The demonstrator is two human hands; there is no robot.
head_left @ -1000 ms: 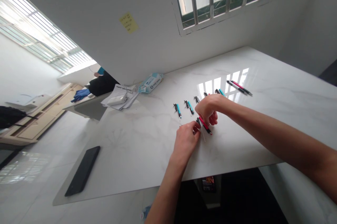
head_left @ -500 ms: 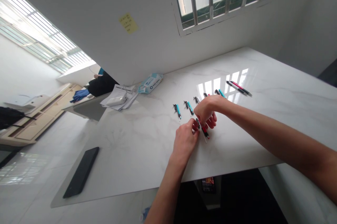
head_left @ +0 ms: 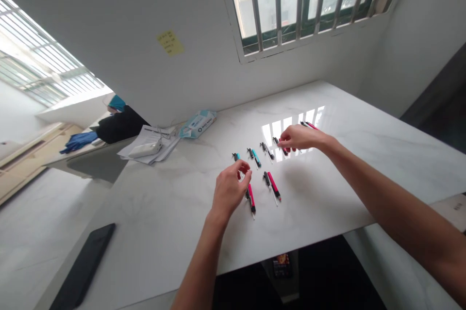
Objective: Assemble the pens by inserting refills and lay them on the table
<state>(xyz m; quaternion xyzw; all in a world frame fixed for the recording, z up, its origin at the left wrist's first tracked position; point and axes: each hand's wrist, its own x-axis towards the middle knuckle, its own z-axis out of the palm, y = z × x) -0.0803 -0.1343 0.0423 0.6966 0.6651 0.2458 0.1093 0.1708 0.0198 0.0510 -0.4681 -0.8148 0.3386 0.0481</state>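
My left hand [head_left: 233,186] is open, thumb and index apart, above a taken-apart pink-and-black pen [head_left: 252,197] that it partly hides. To its right lies another dismantled pen, its pink barrel [head_left: 273,183] beside a black part [head_left: 267,179] and a thin white refill [head_left: 274,195]. My right hand [head_left: 300,136] hovers over the back row, fingers loosely bent beside a red-and-black pen [head_left: 283,149]; nothing shows in them. Behind my left hand are turquoise pen parts [head_left: 257,157] and a black-and-silver pen [head_left: 268,150].
Pens [head_left: 308,124] lie behind my right hand. A wipes pack [head_left: 198,124] and papers [head_left: 160,155] with a white device [head_left: 145,149] are at the back left. A black flat object [head_left: 85,264] lies front left. A phone [head_left: 282,265] shows below the table edge.
My hands have moved apart from the pen they were both at, which now lies on the table. My right hand went back and right; my left hand moved left. The view has shifted.
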